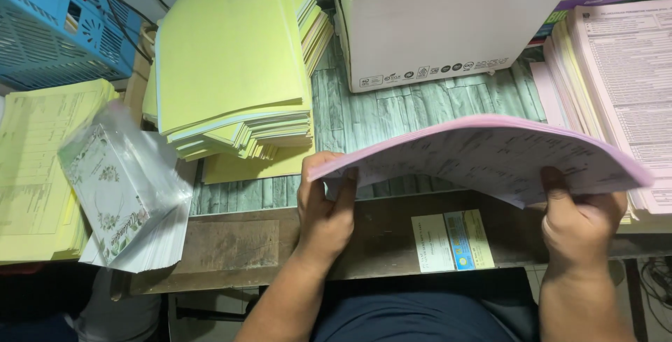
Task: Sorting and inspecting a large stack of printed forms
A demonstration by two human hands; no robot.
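From the head camera we see both our hands holding one pink stack [490,156] of printed sheets, lifted off the desk [378,233] and bowed upward in the middle. Our left hand [325,209] pinches the stack's left corner, thumb on the near side and fingers curled around the edge. Our right hand [581,219] grips the right end from below, thumb pressed on the underside of the sheets. The stack hangs over the desk's near edge, just above a small label [451,240] stuck there. Behind it lies a green wood-pattern mat [413,104] with a white box [448,27] on it. A yellow-green pile [231,62] sits to the left, a bagged pack [122,191] of cards beside it, yellow forms [35,167] and a blue basket [49,23] further left, and more pink sheets [623,76] at the right.
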